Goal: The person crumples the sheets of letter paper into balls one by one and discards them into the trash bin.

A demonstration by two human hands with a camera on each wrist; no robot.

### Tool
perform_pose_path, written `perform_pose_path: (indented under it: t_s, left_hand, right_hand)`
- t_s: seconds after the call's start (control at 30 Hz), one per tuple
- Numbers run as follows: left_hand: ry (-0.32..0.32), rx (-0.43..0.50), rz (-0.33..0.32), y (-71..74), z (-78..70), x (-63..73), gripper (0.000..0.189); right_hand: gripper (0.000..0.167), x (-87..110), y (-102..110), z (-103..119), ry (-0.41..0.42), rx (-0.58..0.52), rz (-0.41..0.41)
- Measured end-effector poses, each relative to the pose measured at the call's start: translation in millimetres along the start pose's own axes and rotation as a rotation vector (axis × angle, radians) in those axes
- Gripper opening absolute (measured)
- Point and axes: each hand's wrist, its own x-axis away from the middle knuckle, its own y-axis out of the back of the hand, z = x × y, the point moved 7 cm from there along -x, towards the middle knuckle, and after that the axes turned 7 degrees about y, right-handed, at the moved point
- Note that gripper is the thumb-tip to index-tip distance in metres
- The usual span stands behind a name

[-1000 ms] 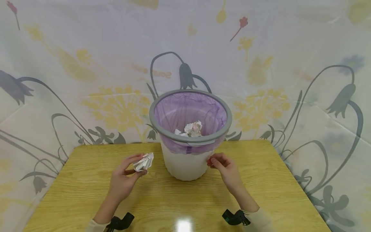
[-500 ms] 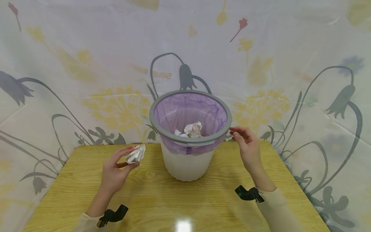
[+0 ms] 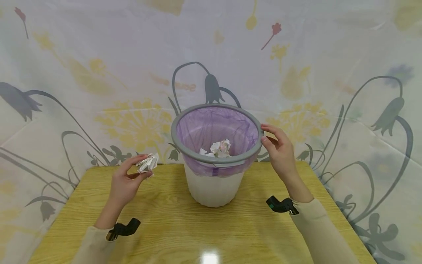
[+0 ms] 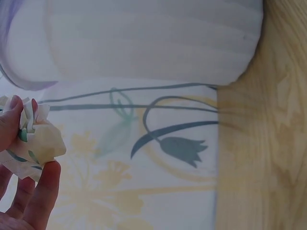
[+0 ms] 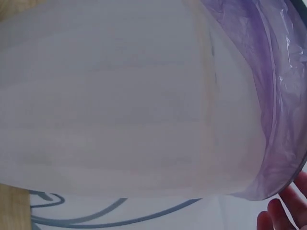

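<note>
In the head view a white trash bin with a grey rim stands upright on the table. A purple trash bag lines it, its edge folded out below the rim. Crumpled paper lies inside. To the left of the bin, my left hand pinches a crumpled paper ball between thumb and fingers, raised above the table; the left wrist view shows green marks on this paper ball. At the bin's right side, my right hand has its fingertips against the outside of the rim, fingers extended.
The wood-grain table carries the bin near its back edge. Behind it and at both sides hangs a flower-printed cloth. Each wrist wears a small black camera.
My right hand has moved from the bin's lower front up and right to the rim. My left hand has drifted left and slightly farther back, still pinching the paper ball. The bin has stayed put.
</note>
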Motion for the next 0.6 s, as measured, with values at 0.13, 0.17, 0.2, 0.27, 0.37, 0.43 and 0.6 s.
perform_pose_path:
  t_s: [0.13,0.17,0.2,0.27,0.37,0.43,0.6]
  left_hand:
    - [-0.012,0.015,-0.009,3.8,-2.4,-9.7,0.051]
    - [-0.019,0.014,-0.011,4.6,-3.2,-12.1,0.051]
    - [-0.025,0.012,-0.014,5.4,-4.4,-14.6,0.052]
    - [-0.037,0.009,-0.016,6.0,-7.7,-19.7,0.052]
    - [-0.053,0.0,-0.014,6.5,-15.2,-28.0,0.052]
    - [-0.056,0.006,-0.007,6.7,-20.3,-34.1,0.051]
    - [-0.047,0.04,0.02,7.7,-25.9,-49.3,0.051]
  right_hand:
    - [0.03,-6.2,-5,0,-0.006,-0.015,0.017]
    - [0.029,-7.4,-7,0,-0.012,-0.017,0.018]
    - [0.028,-8.5,-8,0,-0.019,-0.017,0.017]
    - [0.025,-9.2,-9,-2,-0.028,-0.019,0.012]
    - [0.023,-8.2,-10,-4,-0.026,-0.018,-0.002]
    - [0.022,-6.9,-10,-5,-0.013,-0.019,-0.013]
    - [0.022,-4.7,-12,-7,0.009,-0.026,-0.037]
